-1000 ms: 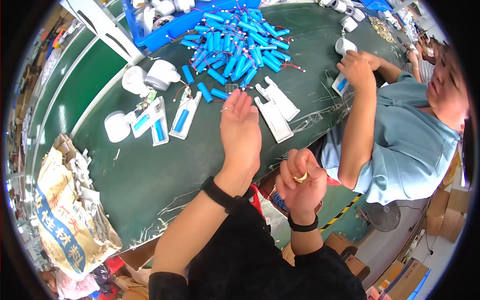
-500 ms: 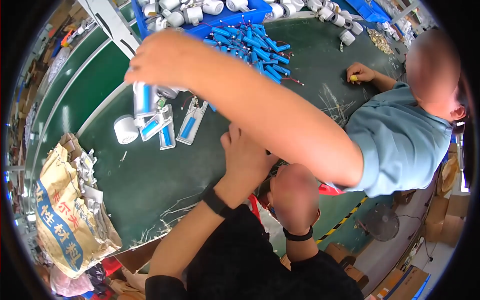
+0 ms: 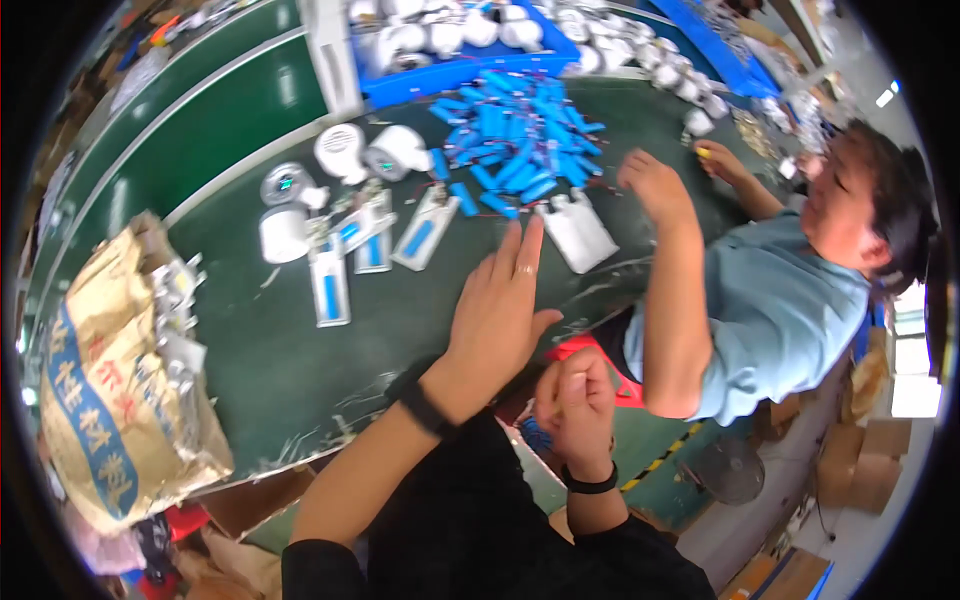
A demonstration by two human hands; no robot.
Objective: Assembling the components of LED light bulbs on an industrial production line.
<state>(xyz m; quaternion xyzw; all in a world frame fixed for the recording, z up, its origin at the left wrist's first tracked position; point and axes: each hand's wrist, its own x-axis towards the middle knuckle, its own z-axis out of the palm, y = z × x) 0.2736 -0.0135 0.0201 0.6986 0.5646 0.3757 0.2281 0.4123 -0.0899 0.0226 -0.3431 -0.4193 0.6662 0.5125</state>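
Observation:
My left hand is held over the green table with its fingers stretched toward the pile of blue battery cells; nothing shows in it. My right hand is raised near the table's front edge, its fingers curled in. Whether it holds anything small is hidden. Beyond my left fingertips lies a white plastic casing. Several open white casings, one of them a long casing with a blue cell, lie to the left. White round housings stand behind them.
A blue bin of white housings stands at the back. At left a torn paper sack holds loose parts. On the right sits a co-worker in a blue shirt, one hand raised near the pile, the other hand farther back.
The co-worker's arm that reached across to the left has drawn back right. The white housing under that hand now rests among the others. My left hand is uncovered, fingers extended. The view has shifted.

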